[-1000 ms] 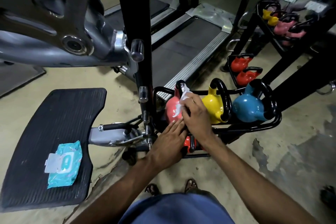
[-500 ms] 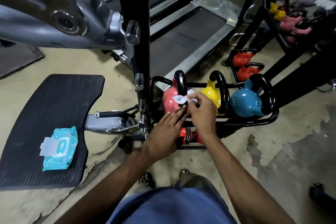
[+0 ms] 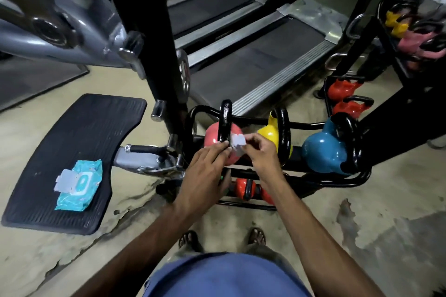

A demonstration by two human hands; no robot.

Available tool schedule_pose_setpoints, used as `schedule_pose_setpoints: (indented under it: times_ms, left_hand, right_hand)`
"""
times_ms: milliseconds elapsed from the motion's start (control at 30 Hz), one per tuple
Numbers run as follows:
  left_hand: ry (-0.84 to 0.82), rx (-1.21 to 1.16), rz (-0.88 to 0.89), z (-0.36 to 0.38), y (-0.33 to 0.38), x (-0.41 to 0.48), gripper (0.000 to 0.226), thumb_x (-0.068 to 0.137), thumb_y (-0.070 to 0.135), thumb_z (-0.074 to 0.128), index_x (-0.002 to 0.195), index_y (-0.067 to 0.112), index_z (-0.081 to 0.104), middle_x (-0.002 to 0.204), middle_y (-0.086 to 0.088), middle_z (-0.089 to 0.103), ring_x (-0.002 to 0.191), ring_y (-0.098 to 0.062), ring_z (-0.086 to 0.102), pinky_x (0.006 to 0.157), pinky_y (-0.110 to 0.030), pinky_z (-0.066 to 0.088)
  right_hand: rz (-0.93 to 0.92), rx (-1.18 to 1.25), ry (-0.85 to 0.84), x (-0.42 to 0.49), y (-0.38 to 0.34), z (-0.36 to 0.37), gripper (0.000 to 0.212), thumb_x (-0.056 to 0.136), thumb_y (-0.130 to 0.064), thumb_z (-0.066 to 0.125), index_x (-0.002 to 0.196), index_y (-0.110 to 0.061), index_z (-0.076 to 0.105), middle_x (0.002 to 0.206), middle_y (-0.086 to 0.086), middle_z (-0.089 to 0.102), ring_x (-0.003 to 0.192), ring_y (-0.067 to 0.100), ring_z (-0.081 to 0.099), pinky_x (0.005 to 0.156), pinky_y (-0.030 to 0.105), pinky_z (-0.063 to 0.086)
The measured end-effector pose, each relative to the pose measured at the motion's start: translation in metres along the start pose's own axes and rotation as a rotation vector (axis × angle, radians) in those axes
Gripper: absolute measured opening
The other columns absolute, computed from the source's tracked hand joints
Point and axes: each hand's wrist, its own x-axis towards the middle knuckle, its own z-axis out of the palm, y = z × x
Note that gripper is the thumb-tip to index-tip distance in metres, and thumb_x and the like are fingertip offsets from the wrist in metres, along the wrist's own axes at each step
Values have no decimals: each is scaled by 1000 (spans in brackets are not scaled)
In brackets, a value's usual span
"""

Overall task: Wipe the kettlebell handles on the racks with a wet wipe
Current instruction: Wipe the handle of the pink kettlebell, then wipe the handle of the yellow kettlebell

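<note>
A pink kettlebell (image 3: 212, 136) with a black handle (image 3: 225, 119) sits at the left end of a low black rack (image 3: 337, 182). A yellow kettlebell (image 3: 269, 134) and a blue kettlebell (image 3: 322, 152) stand to its right. A small white wet wipe (image 3: 237, 143) is held just in front of the pink kettlebell. My right hand (image 3: 261, 150) pinches the wipe from the right. My left hand (image 3: 205, 171) has its fingertips on the wipe's left edge. The wipe is off the handle.
A teal wet wipe pack (image 3: 78, 184) lies on a black rubber footplate (image 3: 79, 142) to the left. A black upright post (image 3: 154, 38) stands behind the rack. Red kettlebells (image 3: 246, 188) sit on the lower shelf. More racks (image 3: 407, 38) stand at the right, treadmills (image 3: 255, 60) behind.
My right hand pulled the wipe down off the pink kettlebell's handle. Both hands now hold it in front of the bell. The camera moved closer.
</note>
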Motion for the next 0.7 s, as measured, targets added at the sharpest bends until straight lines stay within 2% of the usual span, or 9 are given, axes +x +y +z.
schedule_pose_setpoints:
  times_ms: [100,233,300,400,533,700]
  left_hand:
    - [84,12,-11,4,23,13,52,87,20,70,136,9,56,147,-8,54,136,-24,48,119,-35,31]
    - [145,-49,-51,18,56,39,55,92,23,64,143,7,55,151,-7,51,141,-22,46,122,-33,30]
    - [104,-110,-61,28,71,54,61,95,29,62,150,10,48,159,-3,43,146,-18,40,121,-33,32]
    - [-62,-129,-13,45,86,73,77,95,33,67,160,16,31,170,-1,21,154,-16,25,124,-30,25]
    - [-201,-13,74,65,91,89,92,89,31,72,163,16,19,173,-3,7,158,-17,13,125,-37,24]
    - [-222,-4,78,74,86,99,98,84,13,76,164,20,18,173,1,3,157,-15,15,124,-34,28]
  right_hand:
    - [-94,-54,-46,5,-16,-26,11,89,-3,70,96,-10,75,95,1,77,92,19,72,84,34,58]
    - [-299,-252,-30,34,-49,-76,14,90,-7,68,96,-17,76,88,-8,76,85,8,71,80,23,55]
    - [-397,-430,32,62,-62,-103,14,88,-12,67,98,-18,77,91,-9,76,86,6,72,80,23,55]
    - [-454,-673,65,112,-69,-129,18,84,-18,67,98,-17,78,95,-3,78,89,12,72,82,28,55]
    - [-424,-892,-43,168,-64,-140,18,79,-14,64,90,-16,79,91,5,78,88,23,73,76,30,52]
    - [-127,-1181,-304,204,-63,-124,20,85,-17,64,95,-9,80,94,15,77,92,29,72,74,29,54]
